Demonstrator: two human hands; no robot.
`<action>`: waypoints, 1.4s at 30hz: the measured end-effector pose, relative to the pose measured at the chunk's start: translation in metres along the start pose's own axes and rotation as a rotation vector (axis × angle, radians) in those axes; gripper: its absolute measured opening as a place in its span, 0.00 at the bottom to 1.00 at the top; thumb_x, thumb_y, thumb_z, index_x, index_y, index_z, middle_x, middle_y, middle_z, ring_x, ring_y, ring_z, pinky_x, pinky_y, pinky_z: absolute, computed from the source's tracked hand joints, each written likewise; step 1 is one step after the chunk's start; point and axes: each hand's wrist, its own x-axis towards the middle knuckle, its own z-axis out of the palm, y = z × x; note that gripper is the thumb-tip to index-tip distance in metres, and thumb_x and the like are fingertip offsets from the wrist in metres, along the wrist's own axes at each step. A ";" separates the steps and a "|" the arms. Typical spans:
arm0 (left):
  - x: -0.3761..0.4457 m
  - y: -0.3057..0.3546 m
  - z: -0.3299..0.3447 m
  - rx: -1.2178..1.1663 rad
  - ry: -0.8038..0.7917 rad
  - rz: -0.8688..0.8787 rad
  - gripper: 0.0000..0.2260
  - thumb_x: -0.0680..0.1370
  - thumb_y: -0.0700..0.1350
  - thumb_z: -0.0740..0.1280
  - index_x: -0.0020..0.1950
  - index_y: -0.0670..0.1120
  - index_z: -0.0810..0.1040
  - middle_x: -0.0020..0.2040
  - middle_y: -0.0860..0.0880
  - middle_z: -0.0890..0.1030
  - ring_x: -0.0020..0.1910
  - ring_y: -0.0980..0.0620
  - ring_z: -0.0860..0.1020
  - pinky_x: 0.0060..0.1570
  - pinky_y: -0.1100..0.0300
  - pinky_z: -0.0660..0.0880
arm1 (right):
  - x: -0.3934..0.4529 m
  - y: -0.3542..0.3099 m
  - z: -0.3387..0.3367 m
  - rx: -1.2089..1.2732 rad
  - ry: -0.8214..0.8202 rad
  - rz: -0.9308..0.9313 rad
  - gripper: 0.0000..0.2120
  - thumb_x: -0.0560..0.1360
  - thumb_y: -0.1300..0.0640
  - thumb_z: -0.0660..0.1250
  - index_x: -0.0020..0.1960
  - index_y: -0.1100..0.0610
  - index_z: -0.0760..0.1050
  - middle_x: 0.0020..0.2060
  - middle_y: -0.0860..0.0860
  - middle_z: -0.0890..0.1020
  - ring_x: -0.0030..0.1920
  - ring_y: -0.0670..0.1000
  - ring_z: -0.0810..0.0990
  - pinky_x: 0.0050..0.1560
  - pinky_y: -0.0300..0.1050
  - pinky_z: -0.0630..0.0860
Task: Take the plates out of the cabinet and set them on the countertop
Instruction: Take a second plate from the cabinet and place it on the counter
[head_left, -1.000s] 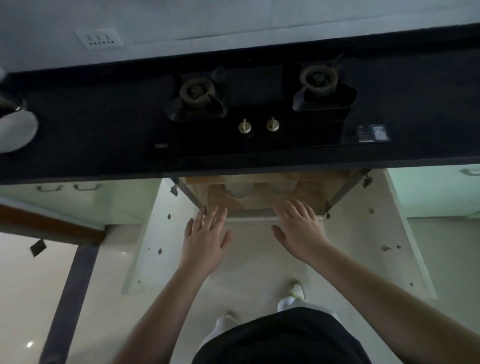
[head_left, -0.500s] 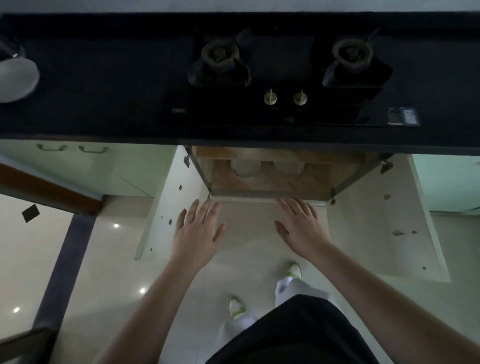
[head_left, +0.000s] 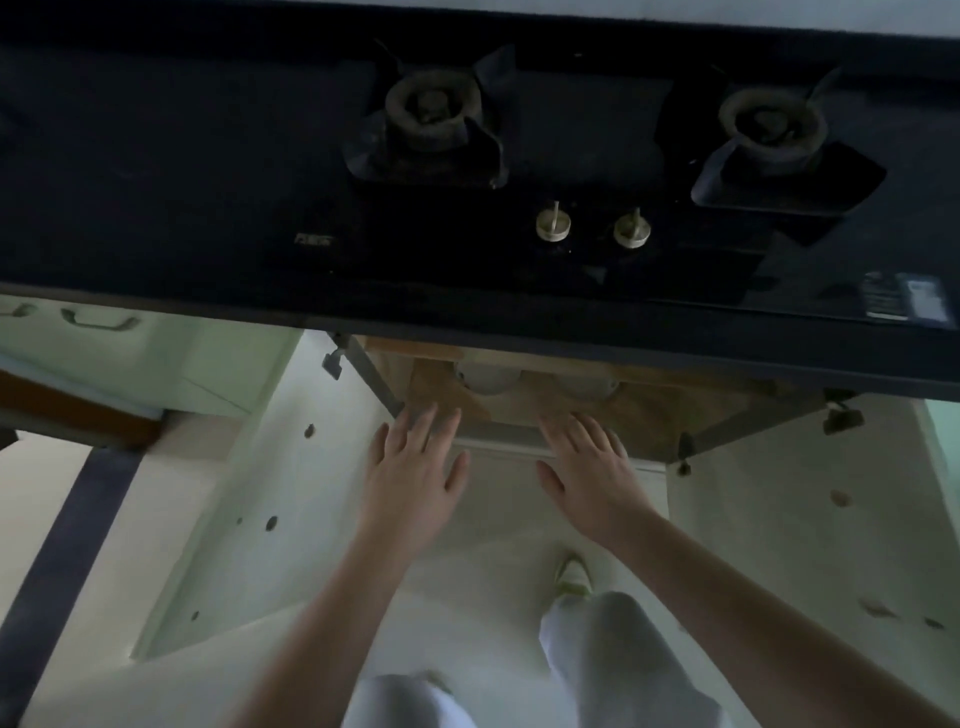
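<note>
Both hands, left hand (head_left: 415, 470) and right hand (head_left: 589, 470), flat, empty, at the cabinet (head_left: 649, 410) mouth; reach-in step; next, grip what look like plates (head_left: 485, 375) inside.

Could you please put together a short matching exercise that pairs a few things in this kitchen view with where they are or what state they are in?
Things:
1. left hand
2. plates
3. stove knobs
4. cabinet doors

Places or states:
A. on the black cooktop, between the burners
B. swung open on both sides
C. open, fingers straight, at the cabinet's front edge
D. pale, inside the cabinet under the countertop

Pairs: 1-C, 2-D, 3-A, 4-B
</note>
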 end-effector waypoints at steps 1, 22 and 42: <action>0.013 -0.002 0.010 0.008 0.008 -0.003 0.27 0.81 0.60 0.46 0.79 0.53 0.56 0.78 0.49 0.62 0.78 0.45 0.56 0.75 0.44 0.56 | 0.010 0.005 0.010 -0.006 0.013 0.009 0.27 0.80 0.44 0.53 0.77 0.52 0.56 0.74 0.52 0.65 0.75 0.55 0.60 0.74 0.52 0.55; 0.196 -0.054 0.200 0.055 0.446 0.070 0.26 0.80 0.62 0.46 0.75 0.54 0.64 0.75 0.49 0.68 0.75 0.45 0.63 0.73 0.46 0.59 | 0.179 0.082 0.171 -0.184 0.526 0.162 0.26 0.80 0.41 0.51 0.73 0.52 0.65 0.69 0.55 0.73 0.70 0.58 0.69 0.68 0.59 0.66; 0.283 -0.067 0.161 -0.066 0.768 0.107 0.21 0.82 0.53 0.55 0.74 0.50 0.66 0.67 0.41 0.74 0.62 0.41 0.75 0.54 0.47 0.75 | 0.255 0.085 0.138 -0.166 0.630 0.114 0.29 0.77 0.37 0.48 0.74 0.48 0.60 0.67 0.55 0.73 0.67 0.58 0.71 0.65 0.58 0.69</action>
